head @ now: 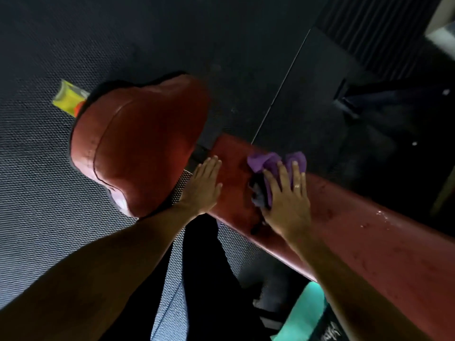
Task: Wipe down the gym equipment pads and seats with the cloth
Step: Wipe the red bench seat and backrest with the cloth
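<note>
A view from above is being given of a long red upholstered pad (369, 232), which is running from the middle of the frame down to the lower right; a wide rounded red seat pad (142, 148) is being shown just beyond its upper end, tilted up toward the camera, with a narrow dark gap between the two.

A crumpled purple cloth (268, 161) is lying on top of the long red upholstered pad, near that upper end; it is being pressed down by the right hand (288, 205), whose fingers are spread and nearly straight over it rather than curled around it; purple folds are showing past the fingertips and a darker bunch is showing beside the thumb; a pale ring (297, 186) is being worn on one finger.

The left hand (203, 187) is being laid flat on the same pad, just left of the cloth and apart from it; its fingers are straight and close together, and nothing is being grasped by it.

Small bright water droplets (379, 214) are being seen on the pad farther toward the lower right; a dark dotted rubber floor (37, 193) is being shown beneath everything; on it, behind the seat pad at the upper left, a clear bottle of yellow liquid (65, 98) is being partly hidden by that pad; a teal fabric item with dark lettering (310, 313) is being cut off by the lower edge.
</note>
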